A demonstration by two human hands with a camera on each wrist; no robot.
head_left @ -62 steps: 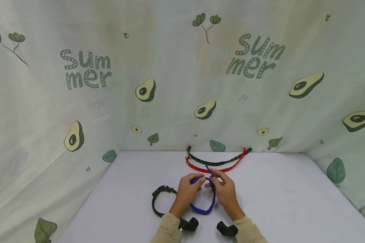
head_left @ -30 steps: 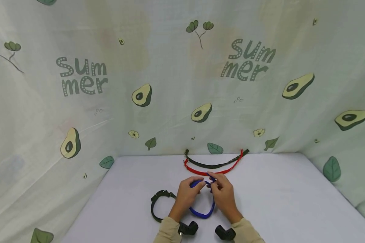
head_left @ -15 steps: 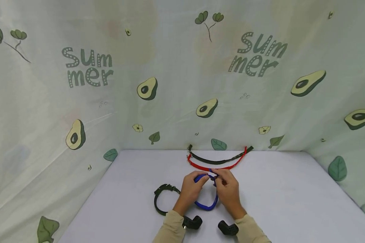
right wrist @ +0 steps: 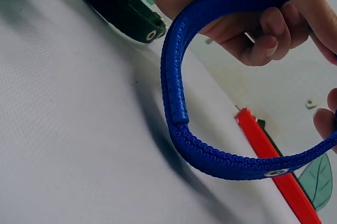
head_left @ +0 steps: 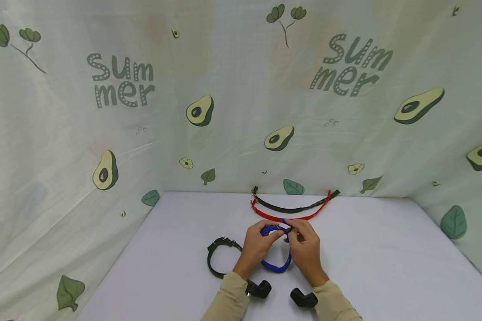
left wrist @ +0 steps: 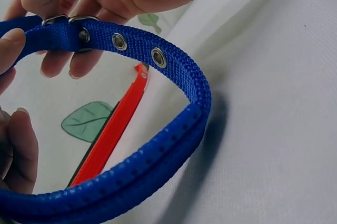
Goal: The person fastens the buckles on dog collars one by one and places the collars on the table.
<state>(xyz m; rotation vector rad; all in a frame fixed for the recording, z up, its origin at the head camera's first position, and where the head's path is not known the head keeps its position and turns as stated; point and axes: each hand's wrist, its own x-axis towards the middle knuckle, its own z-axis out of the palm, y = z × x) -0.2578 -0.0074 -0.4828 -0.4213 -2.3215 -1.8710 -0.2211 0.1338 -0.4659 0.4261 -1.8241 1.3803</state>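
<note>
Over white tabletop, left hand and right hand fingers curl, pinching blue collar.

Readable text: the word "Summer", split over two lines as "Sum" / "mer", printed in grey-green dotted letters on the cloth backdrop. It appears twice in the head view: once on the left panel, level, and once on the right part, slanted upward to the right. No other words, numbers, brands or labels can be read; the wrist views show no legible writing.
</note>
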